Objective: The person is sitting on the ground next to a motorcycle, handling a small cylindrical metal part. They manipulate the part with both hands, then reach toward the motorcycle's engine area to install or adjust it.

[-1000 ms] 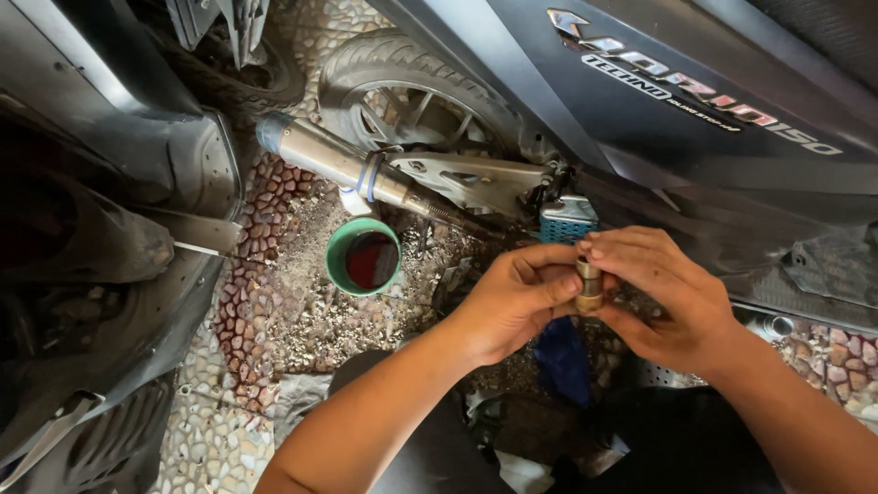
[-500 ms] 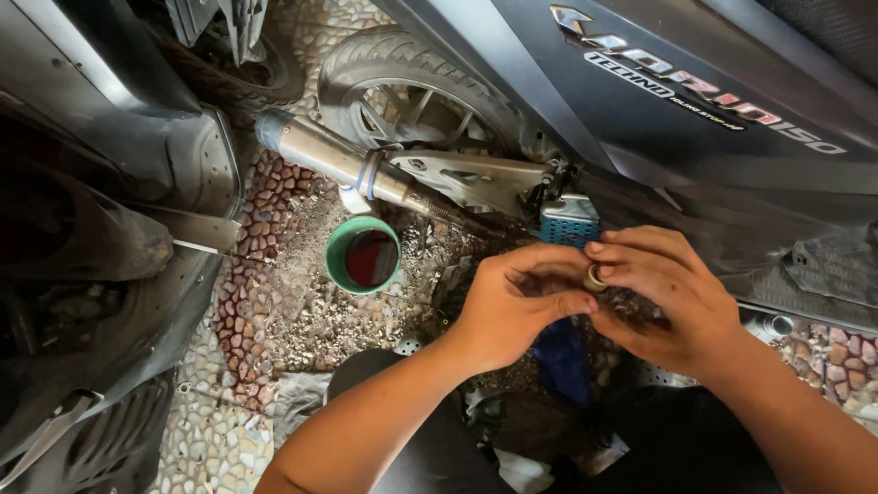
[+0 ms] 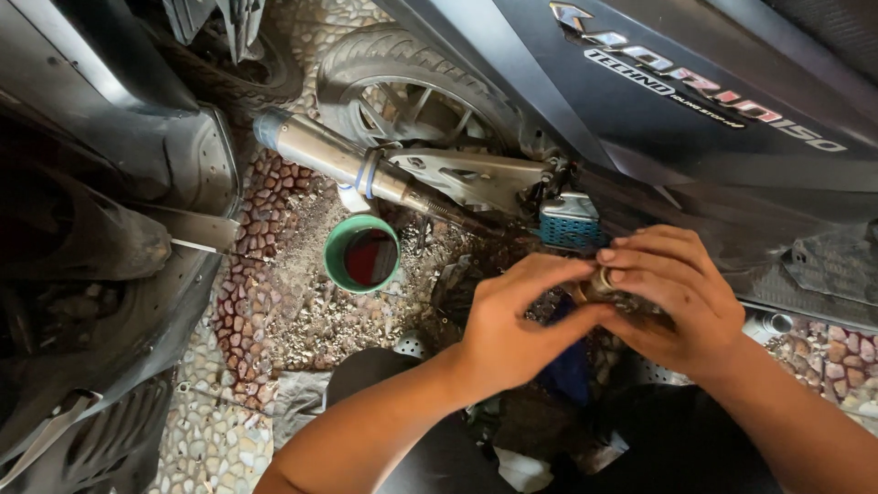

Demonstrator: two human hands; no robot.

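The dark scooter (image 3: 658, 119) fills the top of the view, side panel up close, and its rear wheel (image 3: 412, 101) sits just behind the metal exhaust pipe (image 3: 338, 165), which slants down toward the engine area. A second dark machine (image 3: 101, 238) crowds the left edge. Between them is the pebbled floor (image 3: 274, 302), scattered with grit, and on it stands a green cup (image 3: 362, 253) with dark reddish liquid inside, well clear of the hands.

Now the hands, low and right of centre, pressed together. The right hand (image 3: 681, 306) is wrapped around a small grimy metal part (image 3: 604, 285), cradling it from the far side. The left hand (image 3: 517, 325) is closed in on the same part, thumb and fingertips pinching near its brass-coloured end. Most of the part is hidden under the fingers, so its shape is hard to call.

This looks like the working-it-loose or fitting stage, one hand steadying, the other turning. A firm hold from the right hand and a fresh bite from the left would seem to be what comes next.
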